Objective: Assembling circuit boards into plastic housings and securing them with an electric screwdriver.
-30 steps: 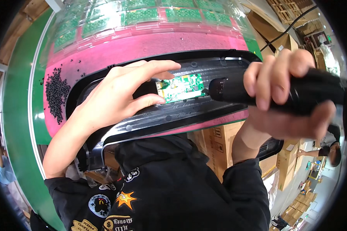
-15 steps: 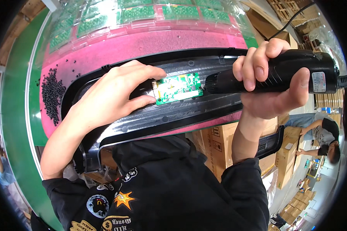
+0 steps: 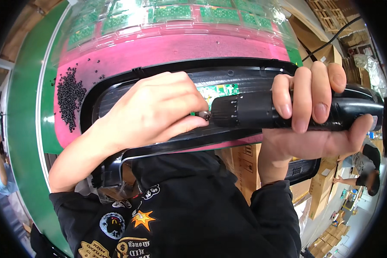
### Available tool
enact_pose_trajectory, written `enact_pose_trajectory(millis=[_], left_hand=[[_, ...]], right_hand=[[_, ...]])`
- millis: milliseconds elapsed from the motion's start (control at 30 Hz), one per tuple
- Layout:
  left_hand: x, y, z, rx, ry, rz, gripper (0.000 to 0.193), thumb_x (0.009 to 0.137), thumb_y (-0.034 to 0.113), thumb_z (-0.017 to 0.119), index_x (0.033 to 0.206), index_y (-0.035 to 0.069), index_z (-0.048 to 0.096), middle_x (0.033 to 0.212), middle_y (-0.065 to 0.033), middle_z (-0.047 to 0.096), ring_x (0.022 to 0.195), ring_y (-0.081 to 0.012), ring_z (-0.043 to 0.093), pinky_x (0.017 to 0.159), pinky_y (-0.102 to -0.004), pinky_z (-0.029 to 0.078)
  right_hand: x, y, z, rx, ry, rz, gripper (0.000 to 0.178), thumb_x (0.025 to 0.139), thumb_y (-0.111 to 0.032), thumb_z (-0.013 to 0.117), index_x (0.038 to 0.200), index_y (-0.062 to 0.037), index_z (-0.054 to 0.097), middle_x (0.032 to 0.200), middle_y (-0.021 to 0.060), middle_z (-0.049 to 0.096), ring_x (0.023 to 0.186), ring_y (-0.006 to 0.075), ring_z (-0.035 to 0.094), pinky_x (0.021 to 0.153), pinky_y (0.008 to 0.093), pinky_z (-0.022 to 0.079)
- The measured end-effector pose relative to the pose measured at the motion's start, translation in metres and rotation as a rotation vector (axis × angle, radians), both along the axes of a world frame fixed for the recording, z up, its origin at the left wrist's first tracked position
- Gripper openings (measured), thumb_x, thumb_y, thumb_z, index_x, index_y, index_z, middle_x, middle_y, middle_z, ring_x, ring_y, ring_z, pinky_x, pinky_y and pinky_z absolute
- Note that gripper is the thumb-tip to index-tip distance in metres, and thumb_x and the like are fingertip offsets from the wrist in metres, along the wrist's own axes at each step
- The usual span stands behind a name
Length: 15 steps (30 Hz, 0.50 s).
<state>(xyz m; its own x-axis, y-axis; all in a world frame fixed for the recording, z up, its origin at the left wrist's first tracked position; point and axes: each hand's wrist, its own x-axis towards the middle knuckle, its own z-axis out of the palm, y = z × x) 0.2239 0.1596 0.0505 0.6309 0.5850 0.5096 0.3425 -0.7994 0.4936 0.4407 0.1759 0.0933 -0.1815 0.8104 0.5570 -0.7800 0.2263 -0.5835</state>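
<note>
Pink mat (image 3: 159, 49) on a green bench (image 3: 48, 124), bearing a black shell (image 3: 210, 62). Head view: clear trays (image 3: 172, 30) lie beyond the shell, and loose screws (image 3: 70, 96) to its left. Above the shell, the right hand (image 3: 309, 103) wraps its fingers around a driver (image 3: 249, 109), its tip pointing left. The left hand (image 3: 163, 105) draws thumb and fingers into a narrow pinch at that tip; what lies between them cannot be told. Sound practice would be a light pinch, steady driver and fingertips clear of rotation. The board (image 3: 225, 90) lies inside the shell, just beyond the left fingertips, partly hidden by hand and driver.
</note>
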Motion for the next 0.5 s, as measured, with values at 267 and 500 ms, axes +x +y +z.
enact_pose_trajectory(millis=[267, 500], left_hand=[[-0.003, 0.003, -0.005, -0.118, 0.031, 0.129, 0.015, 0.072, 0.003, 0.073, 0.081, -0.002, 0.063, 0.077, -0.0091, 0.066, 0.073, -0.0271, 0.063, 0.064, -0.0330, 0.051], [-0.005, -0.001, 0.003, -0.169, -0.015, 0.093, 0.020, 0.075, 0.015, 0.074, 0.082, 0.000, 0.063, 0.074, -0.0106, 0.063, 0.073, -0.0284, 0.063, 0.067, -0.0365, 0.050]], right_hand=[[0.001, -0.009, 0.009, 0.217, -0.020, -0.076, 0.053, 0.077, -0.049, 0.067, 0.097, -0.0051, 0.047, 0.069, 0.0001, 0.051, 0.047, 0.0097, 0.048, 0.049, 0.0263, 0.042], [-0.002, -0.006, 0.020, 0.300, -0.260, 0.070, 0.054, 0.075, -0.049, 0.070, 0.097, -0.0056, 0.046, 0.071, 0.0004, 0.051, 0.047, 0.0099, 0.048, 0.050, 0.0256, 0.041]])
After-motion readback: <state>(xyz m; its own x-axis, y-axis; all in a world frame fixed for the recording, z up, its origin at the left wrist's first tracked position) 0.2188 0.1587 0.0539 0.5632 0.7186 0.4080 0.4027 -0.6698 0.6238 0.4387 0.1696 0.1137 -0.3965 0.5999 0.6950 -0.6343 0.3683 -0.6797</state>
